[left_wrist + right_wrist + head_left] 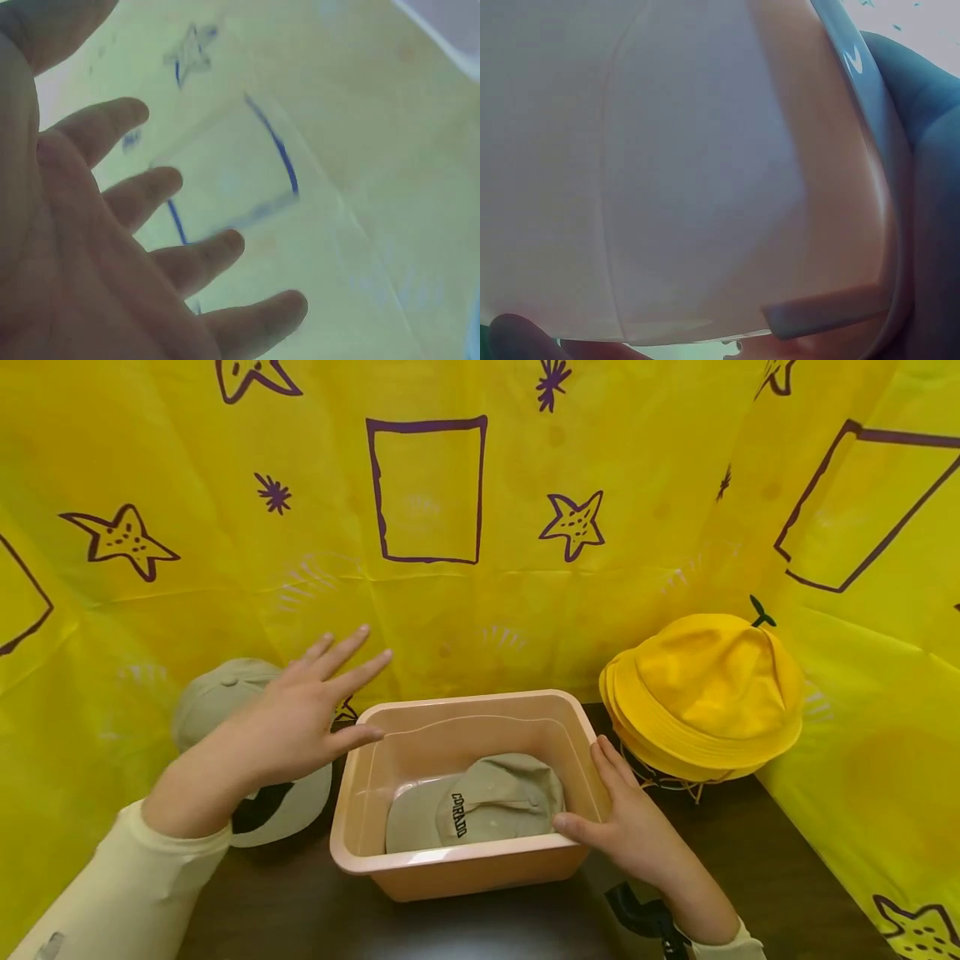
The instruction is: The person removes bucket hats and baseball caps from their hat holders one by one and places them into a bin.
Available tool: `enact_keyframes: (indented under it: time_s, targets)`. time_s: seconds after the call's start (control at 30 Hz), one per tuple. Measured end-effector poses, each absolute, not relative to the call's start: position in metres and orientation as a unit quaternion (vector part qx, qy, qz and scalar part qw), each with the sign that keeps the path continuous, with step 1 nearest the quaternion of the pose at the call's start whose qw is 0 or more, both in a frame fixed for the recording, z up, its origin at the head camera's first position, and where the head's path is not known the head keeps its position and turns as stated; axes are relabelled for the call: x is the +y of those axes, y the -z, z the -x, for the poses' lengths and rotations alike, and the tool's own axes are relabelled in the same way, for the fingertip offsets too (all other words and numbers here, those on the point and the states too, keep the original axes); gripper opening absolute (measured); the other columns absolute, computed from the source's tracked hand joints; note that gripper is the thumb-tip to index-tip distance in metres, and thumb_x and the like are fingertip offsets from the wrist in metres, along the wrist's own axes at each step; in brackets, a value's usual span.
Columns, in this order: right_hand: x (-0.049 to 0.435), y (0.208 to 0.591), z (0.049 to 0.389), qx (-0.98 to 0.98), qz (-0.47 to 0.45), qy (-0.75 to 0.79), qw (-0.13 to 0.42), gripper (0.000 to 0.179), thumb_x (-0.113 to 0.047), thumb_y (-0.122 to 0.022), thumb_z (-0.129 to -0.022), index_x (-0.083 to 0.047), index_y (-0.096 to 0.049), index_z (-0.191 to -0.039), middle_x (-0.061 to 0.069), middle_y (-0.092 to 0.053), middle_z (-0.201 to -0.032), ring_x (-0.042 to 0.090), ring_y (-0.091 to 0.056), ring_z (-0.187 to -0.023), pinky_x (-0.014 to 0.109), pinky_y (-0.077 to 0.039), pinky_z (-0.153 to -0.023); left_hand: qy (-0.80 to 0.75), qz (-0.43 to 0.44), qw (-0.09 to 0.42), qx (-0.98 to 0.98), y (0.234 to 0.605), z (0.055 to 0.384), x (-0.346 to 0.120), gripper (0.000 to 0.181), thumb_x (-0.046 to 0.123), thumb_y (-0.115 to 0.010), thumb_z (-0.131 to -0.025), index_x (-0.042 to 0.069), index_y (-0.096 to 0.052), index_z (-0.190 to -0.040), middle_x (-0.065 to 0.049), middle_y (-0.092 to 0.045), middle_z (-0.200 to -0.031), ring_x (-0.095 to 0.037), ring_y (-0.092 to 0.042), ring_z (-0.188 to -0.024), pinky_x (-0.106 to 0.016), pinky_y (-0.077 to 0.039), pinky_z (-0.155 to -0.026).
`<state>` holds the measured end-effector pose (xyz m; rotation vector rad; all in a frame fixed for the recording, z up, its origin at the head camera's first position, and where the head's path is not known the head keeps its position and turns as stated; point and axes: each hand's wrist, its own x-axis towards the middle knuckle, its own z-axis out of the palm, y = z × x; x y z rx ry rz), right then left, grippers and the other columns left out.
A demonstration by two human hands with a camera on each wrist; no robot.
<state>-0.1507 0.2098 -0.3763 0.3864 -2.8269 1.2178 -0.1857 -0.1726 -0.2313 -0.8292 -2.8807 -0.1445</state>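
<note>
A pink plastic basin (480,878) stands on the dark table in the head view. Inside it lies a beige cap (498,802) with dark lettering, its brim toward the left. My right hand (637,827) grips the basin's right front corner, thumb at the front rim and fingers along the right rim. The right wrist view is filled by the basin's wall (690,172). With fingers spread and nothing in it, my left hand (288,718) hovers at the basin's left side. Partly hidden behind that hand and forearm is another beige cap (221,689) with a dark patch.
Stacked yellow bucket hats (708,685), topped by a green sprout, stand to the right of the basin. A yellow sheet (427,627) with purple drawings hangs behind and at both sides. Dark brown tabletop (292,902) shows in front of the basin.
</note>
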Motion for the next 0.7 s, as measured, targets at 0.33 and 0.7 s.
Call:
enact_keyframes:
  time_s: [0.33, 0.7]
  targets:
    - [0.209, 0.377, 0.150, -0.911, -0.123, -0.394, 0.019, 0.110, -0.053, -0.077, -0.082, 0.002, -0.018, -0.157, 0.013, -0.007, -0.165, 0.044, -0.019, -0.143, 0.065, -0.023, -0.108, 0.164, 0.167, 0.152, -0.960, 0.250, 0.150, -0.280, 0.096, 0.034, -0.077, -0.089, 0.023, -0.016, -0.161, -0.008, 0.012, -0.165, -0.054, 0.003, -0.143, -0.079, -0.012, -0.099]
    - [0.209, 0.375, 0.150, -0.909, -0.127, -0.395, 0.018, 0.109, -0.053, -0.076, -0.083, -0.001, -0.017, -0.158, 0.013, -0.006, -0.165, 0.044, -0.018, -0.144, 0.066, -0.023, -0.108, 0.266, 0.031, 0.110, -0.957, 0.332, 0.126, -0.358, 0.086, 0.029, -0.059, -0.102, 0.017, 0.004, -0.160, -0.017, 0.029, -0.158, -0.056, 0.020, -0.137, -0.082, -0.026, -0.081]
